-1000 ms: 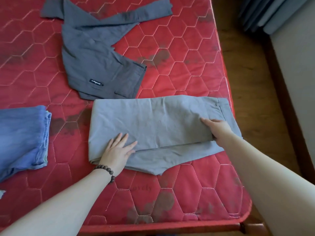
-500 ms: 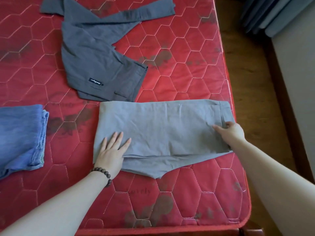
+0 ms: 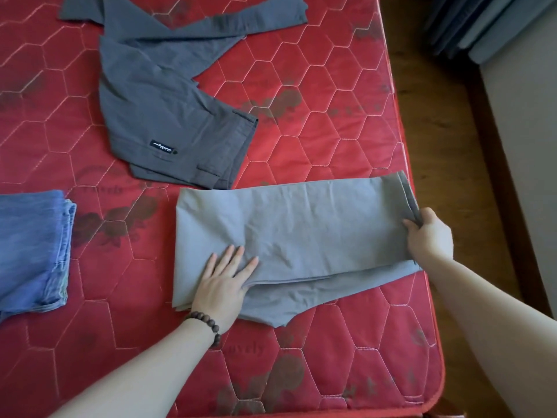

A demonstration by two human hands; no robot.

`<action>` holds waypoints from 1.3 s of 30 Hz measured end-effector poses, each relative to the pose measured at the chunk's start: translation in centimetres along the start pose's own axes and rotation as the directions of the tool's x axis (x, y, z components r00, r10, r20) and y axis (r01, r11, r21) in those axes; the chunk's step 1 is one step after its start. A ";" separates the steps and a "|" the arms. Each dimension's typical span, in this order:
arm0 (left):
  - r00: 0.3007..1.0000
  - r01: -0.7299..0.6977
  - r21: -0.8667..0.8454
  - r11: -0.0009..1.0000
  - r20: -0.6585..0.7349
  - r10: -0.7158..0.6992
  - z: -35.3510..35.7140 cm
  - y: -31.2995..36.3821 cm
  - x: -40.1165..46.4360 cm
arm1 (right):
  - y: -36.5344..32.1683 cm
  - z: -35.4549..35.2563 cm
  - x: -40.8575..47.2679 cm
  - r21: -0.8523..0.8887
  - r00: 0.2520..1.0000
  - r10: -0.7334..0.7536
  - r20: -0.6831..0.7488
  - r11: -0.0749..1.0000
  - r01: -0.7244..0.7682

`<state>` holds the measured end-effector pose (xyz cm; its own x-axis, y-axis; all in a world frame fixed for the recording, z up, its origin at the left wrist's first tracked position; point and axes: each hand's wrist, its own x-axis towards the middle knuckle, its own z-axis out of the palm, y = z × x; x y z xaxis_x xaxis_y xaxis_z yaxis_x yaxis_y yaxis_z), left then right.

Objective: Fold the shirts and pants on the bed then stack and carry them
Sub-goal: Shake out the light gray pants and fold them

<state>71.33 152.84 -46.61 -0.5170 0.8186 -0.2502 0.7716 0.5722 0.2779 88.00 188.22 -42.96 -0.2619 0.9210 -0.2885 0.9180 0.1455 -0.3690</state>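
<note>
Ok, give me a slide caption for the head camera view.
Left hand flattens light grey pants while right hand grips their end.

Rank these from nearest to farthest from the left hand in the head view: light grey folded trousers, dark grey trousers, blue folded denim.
1. Light grey folded trousers: under the left hand.
2. Blue folded denim: leftward.
3. Dark grey trousers: beyond, up the bed.

A bed with a red quilted mattress in a hexagon stitch pattern carries three garments. Light grey pants, folded into a wide rectangle, lie near the right edge, close to the near right corner. Dark grey pants lie unfolded and spread toward the far edge. A folded blue garment lies at the left, well apart from the light grey pants.
</note>
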 end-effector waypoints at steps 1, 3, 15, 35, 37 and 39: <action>1.000 -0.025 0.002 1.000 0.002 0.025 0.1 0.1 0.0 | 0.1 0.0 0.2 -0.036 1.000 -0.012 -0.016 0.999 0.011; 0.997 -0.067 0.035 0.997 0.024 0.066 0.2 0.3 -0.2 | 0.1 0.0 0.4 -0.121 0.998 0.044 0.040 0.992 -0.038; 0.988 0.135 0.145 0.980 -0.099 -0.121 -2.3 -5.2 7.3 | -6.7 9.5 -6.4 -0.330 0.814 -0.537 0.222 0.744 0.581; 0.981 0.108 -0.113 0.988 0.171 -0.088 -8.8 -14.6 13.9 | -16.7 21.7 -19.0 -0.229 0.641 -0.712 0.287 0.599 0.767; 0.992 0.128 0.023 0.991 -0.011 -0.128 -7.2 -13.8 12.2 | -16.6 22.2 -19.0 -0.269 0.664 -0.682 0.306 0.607 0.748; 0.956 0.187 0.117 0.975 -0.250 -0.153 -5.7 -12.4 10.2 | -16.8 22.4 -19.0 -0.274 0.667 -0.673 0.319 0.608 0.745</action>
<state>54.38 154.37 -47.35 -0.7052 0.7073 -0.0498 0.6994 0.7054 0.1154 70.92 160.19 -51.05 -0.8877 0.4012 -0.2261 0.4450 0.8735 -0.1972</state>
